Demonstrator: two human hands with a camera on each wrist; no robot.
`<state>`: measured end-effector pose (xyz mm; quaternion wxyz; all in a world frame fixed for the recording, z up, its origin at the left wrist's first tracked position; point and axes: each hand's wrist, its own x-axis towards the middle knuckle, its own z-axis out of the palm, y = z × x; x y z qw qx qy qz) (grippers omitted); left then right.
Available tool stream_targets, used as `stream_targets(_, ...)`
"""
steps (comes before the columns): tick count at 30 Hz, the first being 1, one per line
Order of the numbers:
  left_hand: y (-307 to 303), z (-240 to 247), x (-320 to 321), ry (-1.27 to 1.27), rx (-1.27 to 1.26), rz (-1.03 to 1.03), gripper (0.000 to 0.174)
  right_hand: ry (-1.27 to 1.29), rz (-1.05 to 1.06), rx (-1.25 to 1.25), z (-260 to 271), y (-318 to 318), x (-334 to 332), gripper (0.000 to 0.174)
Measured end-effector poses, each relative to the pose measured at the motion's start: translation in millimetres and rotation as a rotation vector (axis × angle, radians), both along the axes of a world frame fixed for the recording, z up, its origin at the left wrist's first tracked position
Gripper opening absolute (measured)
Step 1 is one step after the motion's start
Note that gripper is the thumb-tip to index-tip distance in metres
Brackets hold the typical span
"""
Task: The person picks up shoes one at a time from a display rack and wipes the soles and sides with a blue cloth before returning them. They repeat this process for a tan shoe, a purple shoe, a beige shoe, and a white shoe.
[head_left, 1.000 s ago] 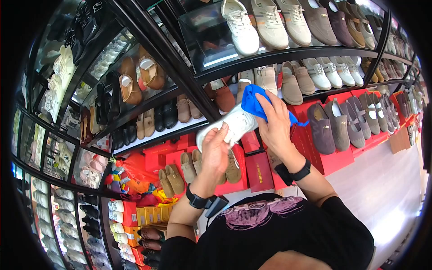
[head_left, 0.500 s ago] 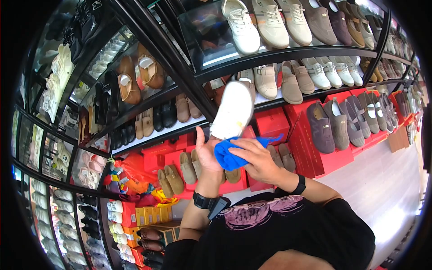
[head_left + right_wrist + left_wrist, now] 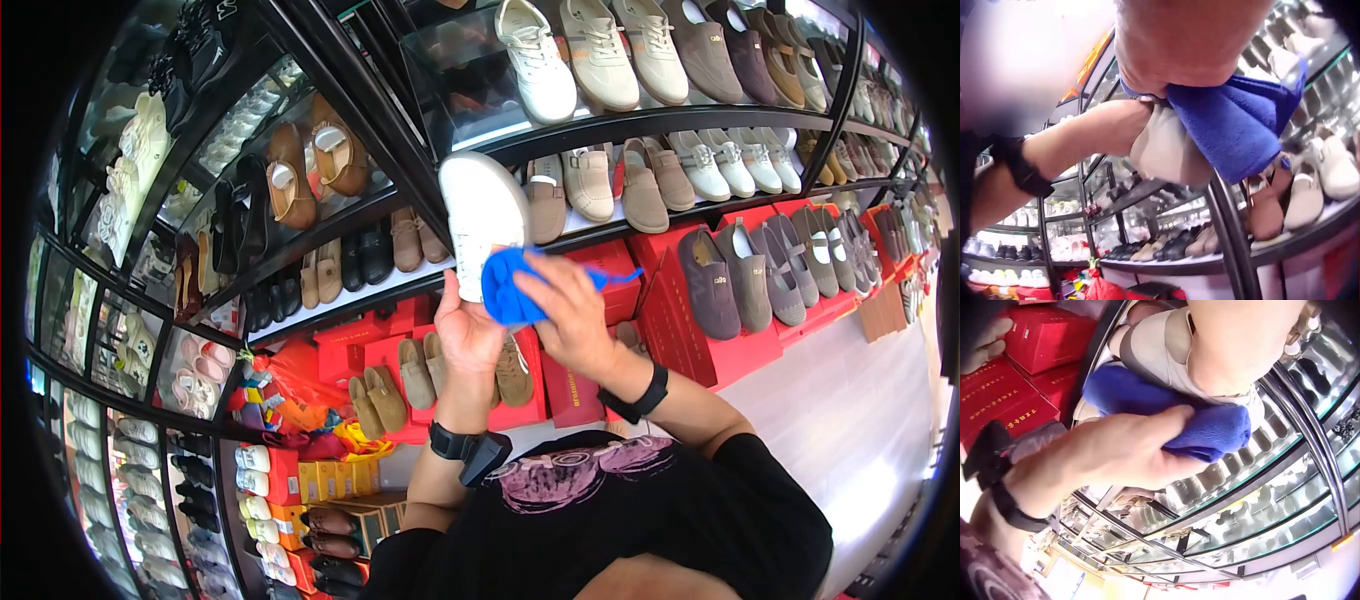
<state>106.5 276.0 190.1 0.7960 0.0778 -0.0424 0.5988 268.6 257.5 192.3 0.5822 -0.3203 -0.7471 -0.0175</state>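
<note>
In the head view a white lace-up shoe stands toe-up, its plain underside turned to the camera and laces along its left edge. My left hand holds its heel end from below, thumb raised on the left side; the other fingers are largely hidden. My right hand grips a bunched blue cloth that lies against the lower part of the shoe. The left wrist view shows my right thumb pinching the cloth close beside the shoe. In the right wrist view a cloth flap hangs over the shoe.
Behind the hands rises a black-framed rack with a dark post and shelves of shoes, including beige loafers. Red shoeboxes with shoes on top stand below. Floor shows at the right.
The shoe has turned from laces showing to underside showing, and lately moved up and left. The cloth has gone from its upper end to its lower end, my right hand moving with it.
</note>
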Motion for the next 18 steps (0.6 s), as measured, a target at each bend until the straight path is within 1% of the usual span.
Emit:
stream_targets(1, 0.8, 0.6, -3.5, 0.059, 0.052, 0.013, 0.045, 0.007, 0.052, -0.048, -12.3, -7.9, -2.5, 0.060)
stream_targets(2, 2.4, 0.1, -8.0, 0.042, 0.053, 0.029, 0.044, 0.006, 0.053, -0.047, -22.2, -14.2, -3.6, 0.060)
stream_targets(3, 3.7, 0.9, -11.1, 0.041, 0.054, 0.030, 0.044, 0.037, 0.127, -0.140, -31.1, -19.6, -3.8, 0.056)
stream_targets(4, 4.2, 3.3, -12.8, -0.065, 0.004, 0.053, 0.043, 0.069, 0.199, -0.234, -40.6, -23.0, -3.8, 0.053)
stream_targets(5, 3.8, 5.6, -13.4, -0.170, -0.047, 0.076, 0.043, 0.070, 0.199, -0.235, -54.8, -23.4, -4.4, 0.053)
stream_targets(6, 3.1, 9.0, -12.5, -0.140, -0.036, 0.099, 0.042, 0.182, 0.358, -0.477, -70.3, -21.7, -5.1, 0.049)
stream_targets(7, 2.0, 13.3, -12.2, -0.136, -0.035, 0.095, 0.042, 0.298, 0.516, -0.716, -71.8, -21.7, -6.0, 0.045)
stream_targets(8, 0.5, 17.8, -12.3, -0.222, -0.085, 0.008, 0.042, 0.439, 0.555, -1.059, -73.0, -22.3, -8.1, 0.038)
stream_targets(9, -0.5, 21.2, -11.8, -0.308, -0.136, -0.081, 0.042, 0.445, 0.551, -1.056, -72.8, -19.3, -8.5, 0.038)
stream_targets(11, -4.9, 23.1, -4.4, -0.281, -0.114, -0.126, 0.042, 1.141, 0.824, -1.660, -58.6, -9.8, -8.1, 0.036)
stream_targets(12, -7.5, 22.0, 0.6, -0.258, -0.090, -0.165, 0.042, 1.222, 0.826, -1.655, -61.6, -3.9, -12.9, 0.034)
stream_targets(13, -9.4, 20.2, 5.7, -0.255, -0.090, -0.172, 0.042, 1.228, 0.825, -1.648, -65.8, 3.6, -15.8, 0.034)
stream_targets(15, -13.6, 17.3, 12.7, -0.077, -0.074, -0.102, 0.041, 1.485, 1.214, -1.670, -72.8, 15.6, -20.0, 0.036)
stream_targets(16, -12.7, 15.7, 10.0, -0.124, -0.126, -0.138, 0.042, 1.466, 1.119, -1.698, -67.5, 14.4, -20.0, 0.038)
stream_targets(17, -14.0, 14.5, 8.1, -0.119, -0.124, -0.141, 0.042, 1.469, 1.124, -1.692, -67.3, 12.7, -18.5, 0.038)
stream_targets(18, -15.8, 14.0, 6.8, -0.049, -0.114, -0.081, 0.043, 1.443, 1.058, -1.734, -69.4, 9.6, -14.9, 0.038)
